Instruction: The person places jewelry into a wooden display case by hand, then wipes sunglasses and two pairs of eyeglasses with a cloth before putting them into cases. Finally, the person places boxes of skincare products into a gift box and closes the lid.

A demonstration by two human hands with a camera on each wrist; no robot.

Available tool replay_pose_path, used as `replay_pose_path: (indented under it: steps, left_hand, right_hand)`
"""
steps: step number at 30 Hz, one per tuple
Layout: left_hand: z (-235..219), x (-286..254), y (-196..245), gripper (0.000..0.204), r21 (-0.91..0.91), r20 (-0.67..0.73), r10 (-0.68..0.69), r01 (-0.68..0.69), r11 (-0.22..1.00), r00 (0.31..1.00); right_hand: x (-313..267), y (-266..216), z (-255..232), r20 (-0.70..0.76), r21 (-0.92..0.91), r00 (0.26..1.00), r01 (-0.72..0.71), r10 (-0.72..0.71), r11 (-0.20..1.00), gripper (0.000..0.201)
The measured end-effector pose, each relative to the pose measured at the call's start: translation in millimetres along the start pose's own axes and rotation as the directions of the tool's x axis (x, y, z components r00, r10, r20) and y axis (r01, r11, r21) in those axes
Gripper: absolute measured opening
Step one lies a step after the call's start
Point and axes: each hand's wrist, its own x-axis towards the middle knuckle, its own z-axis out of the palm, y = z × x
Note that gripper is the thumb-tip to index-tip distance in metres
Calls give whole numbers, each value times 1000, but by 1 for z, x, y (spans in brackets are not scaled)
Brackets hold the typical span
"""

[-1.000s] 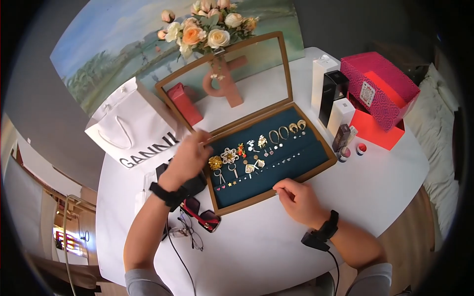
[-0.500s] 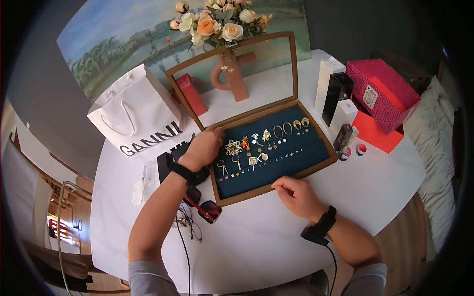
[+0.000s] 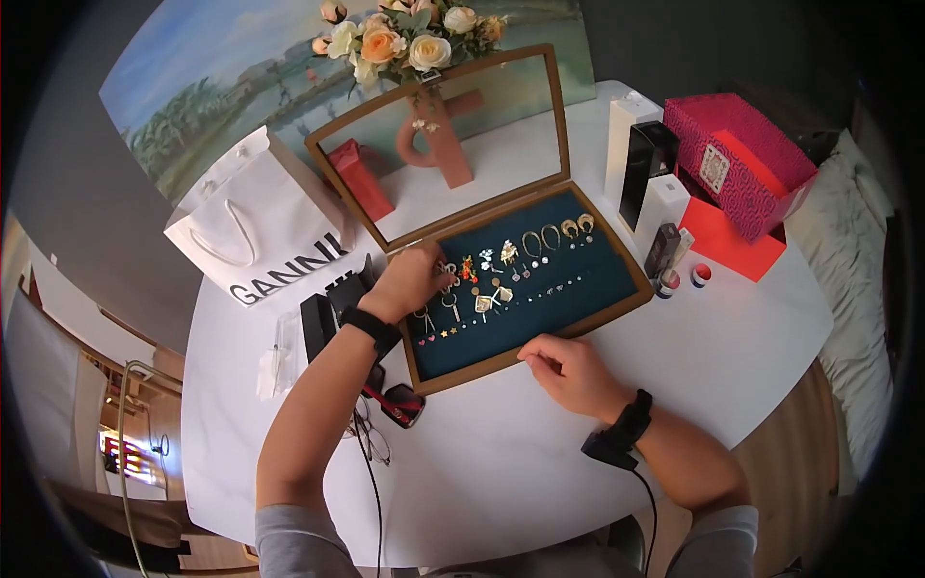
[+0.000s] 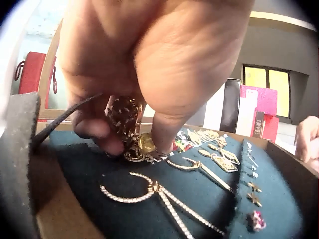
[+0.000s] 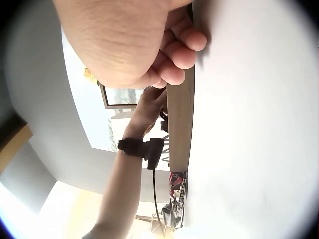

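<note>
A shallow wooden jewelry box lies with its glass lid raised, its dark teal lining carrying rows of earrings. Over its left end, my left hand reaches down and pinches a gold flower earring between thumb and fingers, largely covered in the head view. Just in front of those fingers lie rhinestone drop earrings. Gold hoops sit toward the far right of the lining. My right hand rests at the box's front edge, fingers loosely curled around nothing.
Left of the box stand a white paper bag, dark cases and red sunglasses. Tall cartons and a magenta box stand at the right. Behind the lid is a pink vase of roses.
My left hand has come from above the box's left edge down onto the flower earrings and shifted slightly right. My right hand has stayed by the front edge.
</note>
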Motion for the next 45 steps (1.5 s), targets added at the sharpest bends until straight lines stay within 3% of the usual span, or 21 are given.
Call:
replay_pose_path:
  steps: [7, 11, 13, 15, 17, 19, 21, 23, 24, 26, 33, 36, 38, 40, 41, 43, 45]
  left_hand:
    - [-13, -4, 2, 34, -93, -172, -157, 143, 985, 973]
    - [-43, -24, 28, 29, -275, -290, -202, 120, 954, 935]
    - [-63, -54, 56, 25, -472, -129, -181, 100, 876, 975]
    - [-66, -93, 84, 23, -583, 131, -87, 148, 799, 988]
    - [-63, -125, 118, 26, -322, 419, -191, 342, 883, 888]
    - [-31, -152, 124, 30, -319, 354, -143, 263, 911, 924]
    - [-9, -162, 125, 33, -316, 297, -169, 264, 911, 940]
    - [6, -166, 122, 34, -305, 126, -236, 264, 915, 964]
    - [9, -168, 121, 34, -311, 128, -232, 261, 914, 964]
    - [11, -173, 120, 36, -440, 46, -244, 239, 866, 969]
    - [2, -212, 114, 34, -491, 71, -351, 339, 803, 934]
    - [-1, -227, 111, 35, -518, 93, -252, 263, 814, 963]
    - [-3, -229, 113, 37, -495, 18, -83, 81, 865, 996]
    - [-8, -235, 115, 38, -409, -5, -75, 66, 910, 997]
    - [-13, -237, 115, 40, -307, -6, -64, 59, 950, 998]
    - [-33, -240, 115, 40, -299, -41, -53, 38, 954, 998]
    - [-52, -237, 111, 41, -287, -50, -36, 20, 958, 998]
  right_hand:
    - [0, 1, 1, 3, 17, 1000, -7, 7, 1000, 5]
    - [-2, 2, -1, 10, 17, 1000, -23, 23, 1000, 5]
    - [-1, 1, -3, 40, 3, 999, -36, 36, 999, 6]
    - [-1, 1, -1, 25, 22, 999, -44, 44, 999, 6]
    - [-1, 3, 1, 10, 37, 999, -43, 43, 998, 5]
    - [-1, 5, 2, 25, 39, 998, -59, 58, 997, 5]
    - [-2, 3, 2, 33, 37, 997, -68, 67, 997, 5]
    - [-1, 2, 1, 35, 25, 997, -73, 72, 997, 5]
    - [-1, 1, 1, 38, 31, 996, -82, 81, 996, 5]
    - [-2, 1, -1, 39, 30, 995, -96, 95, 995, 5]
    - [-1, 1, 0, 61, 24, 993, -103, 102, 994, 6]
    - [-2, 0, -1, 79, -8, 990, -116, 116, 993, 6]
    - [-1, -2, -1, 99, -45, 988, -113, 117, 993, 6]
    - [-1, -6, 0, 96, 76, 974, -214, 206, 974, 7]
    - [3, -14, -2, 103, 51, 975, -201, 195, 978, 7]
    - [13, -33, -4, 63, 83, 972, -233, 228, 969, 9]
    - [38, -44, 0, 34, 1, 983, -183, 183, 983, 8]
